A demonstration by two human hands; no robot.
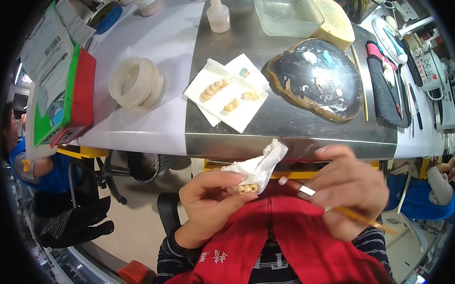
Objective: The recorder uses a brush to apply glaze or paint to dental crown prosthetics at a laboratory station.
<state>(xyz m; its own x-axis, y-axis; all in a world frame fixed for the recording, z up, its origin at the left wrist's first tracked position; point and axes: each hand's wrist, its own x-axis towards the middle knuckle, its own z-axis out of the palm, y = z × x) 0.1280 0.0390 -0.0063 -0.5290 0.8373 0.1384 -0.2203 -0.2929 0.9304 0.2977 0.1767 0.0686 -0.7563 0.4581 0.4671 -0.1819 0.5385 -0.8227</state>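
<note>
My left hand [207,200] is closed on a small tooth-coloured dental bridge [247,189], its hollow undersides showing, together with a crumpled white tissue [261,166] that rises above it. To the right, my right hand [352,190] is closed round a thin brush [360,217] with a wooden handle and a shiny metal collar; the hand is partly blurred. The brush's pale tip points at the bridge, apart from it. Beyond my hands, folded white tissues [242,116] on the steel plate carry several tooth-coloured dental pieces [215,89].
A dark stone palette [297,72] with white and blue dabs lies right of the tissues. Behind are a dropper bottle [218,16], a clear tub [289,14] and a yellow sponge [333,20]. Leftward stand a plastic jar [135,84] and a red-green bin [83,92]. Other people sit at both sides.
</note>
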